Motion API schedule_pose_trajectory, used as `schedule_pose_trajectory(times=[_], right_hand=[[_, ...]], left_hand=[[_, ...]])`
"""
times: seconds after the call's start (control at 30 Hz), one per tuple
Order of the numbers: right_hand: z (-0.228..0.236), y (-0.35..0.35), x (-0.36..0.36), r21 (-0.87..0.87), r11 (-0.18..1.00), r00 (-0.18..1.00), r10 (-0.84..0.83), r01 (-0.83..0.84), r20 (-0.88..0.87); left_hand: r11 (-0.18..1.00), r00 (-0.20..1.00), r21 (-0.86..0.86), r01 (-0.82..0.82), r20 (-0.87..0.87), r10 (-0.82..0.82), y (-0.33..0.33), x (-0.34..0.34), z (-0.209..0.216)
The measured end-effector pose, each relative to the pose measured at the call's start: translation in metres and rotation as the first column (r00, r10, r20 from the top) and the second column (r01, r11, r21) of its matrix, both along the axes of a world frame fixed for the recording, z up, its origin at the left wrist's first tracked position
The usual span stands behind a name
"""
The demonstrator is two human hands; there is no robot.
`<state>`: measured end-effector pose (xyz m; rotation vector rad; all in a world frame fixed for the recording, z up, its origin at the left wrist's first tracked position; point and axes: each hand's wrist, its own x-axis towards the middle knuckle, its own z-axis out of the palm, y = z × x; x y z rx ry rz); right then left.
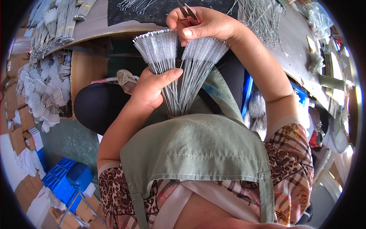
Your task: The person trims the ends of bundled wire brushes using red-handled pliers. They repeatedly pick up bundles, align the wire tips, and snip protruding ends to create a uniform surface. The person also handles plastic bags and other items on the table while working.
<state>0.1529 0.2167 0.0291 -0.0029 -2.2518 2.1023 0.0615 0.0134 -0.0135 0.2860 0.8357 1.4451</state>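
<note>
A thick bundle of thin wire brushes with pale bristle ends fans out in front of my apron, split into two clumps with a gap between. My left hand is closed round the stems of the left clump, its thumb lying across toward the gap. Over the bristle tips, my right hand is closed on small scissors with dark blades pointing up and away and a bit of red at the grip. Its fingertips are bent down at the top of the gap; whether they pinch a brush cannot be made out.
Beyond my hands runs a workbench with a black mat and looped wires. Tied brush bundles lie at its left, loose wire brushes at its right. A brush heap and blue crates are on the left.
</note>
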Motion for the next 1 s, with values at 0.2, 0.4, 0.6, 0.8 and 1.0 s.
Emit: schedule_pose_trajectory(times=[0.2,0.4,0.6,0.8,1.0], right_hand=[[0.002,-0.004,0.000,-0.009,0.998,0.998,-0.061,0.061,0.026],[-0.012,0.008,0.003,0.017,1.000,1.000,-0.011,0.011,-0.009],[-0.005,0.003,0.001,0.045,0.996,0.992,-0.076,0.071,0.102],[-0.017,0.013,0.003,0.057,0.998,0.998,0.010,-0.014,0.063],[-0.009,0.004,0.003,0.084,0.991,0.984,-0.118,0.108,0.132]], left_hand=[[0.999,1.000,-0.027,-0.024,-0.003,0.024,-0.001,0.000,-0.001],[1.000,1.000,-0.024,-0.016,-0.019,0.015,-0.002,-0.001,-0.001],[0.998,0.997,-0.040,-0.053,-0.057,0.051,-0.001,0.002,0.005],[0.996,0.997,-0.066,-0.062,-0.045,0.059,-0.003,0.000,0.002],[0.993,0.994,-0.073,-0.092,-0.070,0.087,-0.003,0.001,0.002]])
